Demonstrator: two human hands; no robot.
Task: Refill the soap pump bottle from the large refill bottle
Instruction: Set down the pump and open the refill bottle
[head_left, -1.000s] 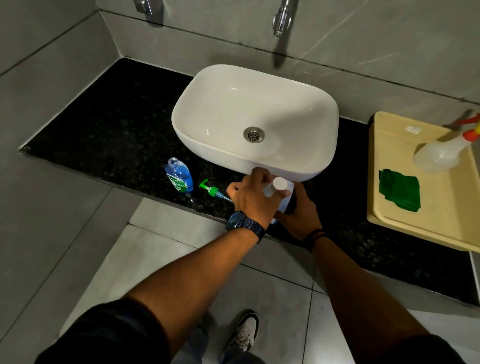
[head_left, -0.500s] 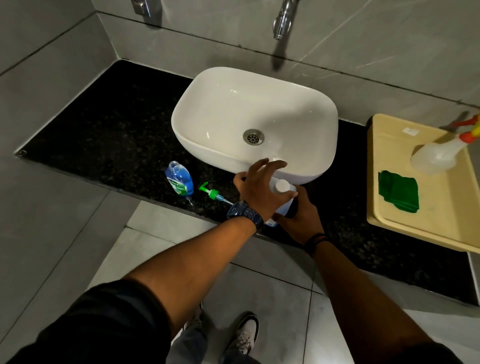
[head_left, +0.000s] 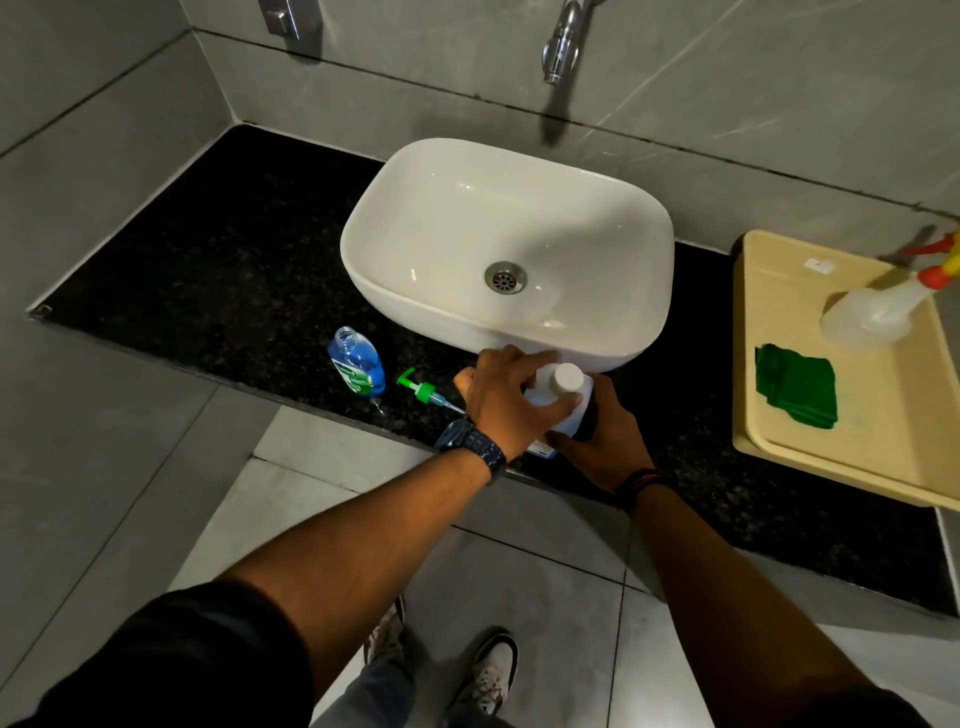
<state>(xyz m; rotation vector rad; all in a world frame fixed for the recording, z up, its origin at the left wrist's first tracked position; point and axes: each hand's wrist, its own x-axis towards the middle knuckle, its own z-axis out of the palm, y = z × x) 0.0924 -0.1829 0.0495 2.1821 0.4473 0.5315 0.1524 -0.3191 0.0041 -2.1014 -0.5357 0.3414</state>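
The small soap bottle (head_left: 357, 362) with blue liquid stands uncapped on the black counter (head_left: 223, 260), left of the sink. Its green pump head (head_left: 425, 391) lies on the counter beside it. The large white refill bottle (head_left: 569, 402) stands upright at the counter's front edge, its white cap (head_left: 565, 379) on. My left hand (head_left: 506, 397) wraps the bottle's shoulder and neck from the left. My right hand (head_left: 602, 439) grips its body from the right and below.
A white basin (head_left: 415, 218) sits just behind the hands, with a tap (head_left: 560, 49) on the wall above. A beige tray (head_left: 779, 467) at the right holds a green cloth (head_left: 797, 384) and a spray bottle (head_left: 872, 312). Tiled floor lies below.
My left hand lifted with fingers spread half a second ago and has closed again on the refill bottle's neck. My right hand stayed on the bottle's body. The view shifted slightly.
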